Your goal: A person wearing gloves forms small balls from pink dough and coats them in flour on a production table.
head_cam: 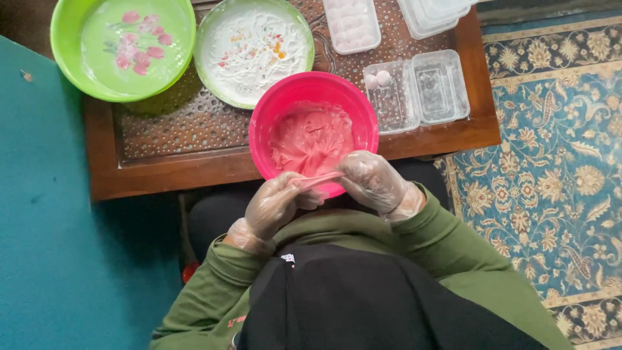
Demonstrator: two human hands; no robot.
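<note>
Both my hands wear thin clear plastic gloves. My left hand and my right hand pinch the two ends of a stretched strip of pink dough just over the near rim of a pink bowl. More pink dough is smeared across the bottom of that bowl. The bowl stands at the front edge of a low carved wooden table.
A green bowl with small pink pieces sits at the back left. Beside it is a green-rimmed plate dusted with white flour. Clear plastic boxes lie at the right, one holding two pale balls. A patterned rug covers the floor on the right.
</note>
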